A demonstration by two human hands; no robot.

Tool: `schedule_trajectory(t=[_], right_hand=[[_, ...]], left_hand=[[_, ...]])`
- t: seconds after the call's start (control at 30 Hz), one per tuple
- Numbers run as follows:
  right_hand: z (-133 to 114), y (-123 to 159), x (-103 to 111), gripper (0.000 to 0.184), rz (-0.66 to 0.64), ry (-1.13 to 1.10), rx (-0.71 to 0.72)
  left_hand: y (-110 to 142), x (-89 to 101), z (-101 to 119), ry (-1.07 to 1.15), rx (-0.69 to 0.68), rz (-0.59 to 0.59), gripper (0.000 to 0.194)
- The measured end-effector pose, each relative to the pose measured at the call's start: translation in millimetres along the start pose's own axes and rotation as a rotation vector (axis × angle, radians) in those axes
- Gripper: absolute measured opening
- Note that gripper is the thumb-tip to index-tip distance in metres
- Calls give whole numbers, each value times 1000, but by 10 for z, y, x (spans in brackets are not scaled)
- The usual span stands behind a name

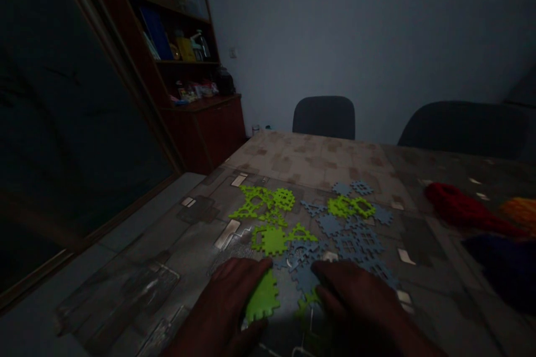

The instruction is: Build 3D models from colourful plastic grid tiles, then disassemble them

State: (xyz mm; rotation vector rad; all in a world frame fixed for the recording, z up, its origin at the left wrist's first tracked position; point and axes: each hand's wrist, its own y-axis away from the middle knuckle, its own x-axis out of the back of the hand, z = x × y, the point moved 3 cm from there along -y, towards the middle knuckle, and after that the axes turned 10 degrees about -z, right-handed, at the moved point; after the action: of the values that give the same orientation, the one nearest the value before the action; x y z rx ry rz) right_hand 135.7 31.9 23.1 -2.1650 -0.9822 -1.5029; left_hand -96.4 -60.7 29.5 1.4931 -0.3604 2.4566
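Left hand (220, 307), left fingers (238, 273) curled, grips a lime-green interlocking foam puzzle piece (262, 298) on the table. Right hand (355, 304) lies over slate-blue foam puzzle pieces (305, 279); whether its right fingers (330, 276) grasp anything cannot be told. More lime-green foam pieces (272, 237) lie at 12 o'clock on a patterned grey-beige tablecloth (176, 245), a red fabric bundle (464, 209) at 2 o'clock.
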Motion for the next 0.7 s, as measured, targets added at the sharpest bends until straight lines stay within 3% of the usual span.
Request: schedule_trajectory(t=[0.13, 0.2, 0.5, 0.7], right_hand=[[-168, -230, 175, 33, -57, 34, 231], [-198, -304, 225, 31, -76, 58, 273], [149, -455, 494, 19, 10, 88, 106], [-26, -758, 468, 18, -102, 137, 100]], left_hand=[[-21, -17, -44, -6, 14, -43, 69], [-13, -22, -83, -26, 33, -32, 70], [2, 27, -170, -118, 72, 84, 73], [29, 30, -189, -149, 94, 80, 77]])
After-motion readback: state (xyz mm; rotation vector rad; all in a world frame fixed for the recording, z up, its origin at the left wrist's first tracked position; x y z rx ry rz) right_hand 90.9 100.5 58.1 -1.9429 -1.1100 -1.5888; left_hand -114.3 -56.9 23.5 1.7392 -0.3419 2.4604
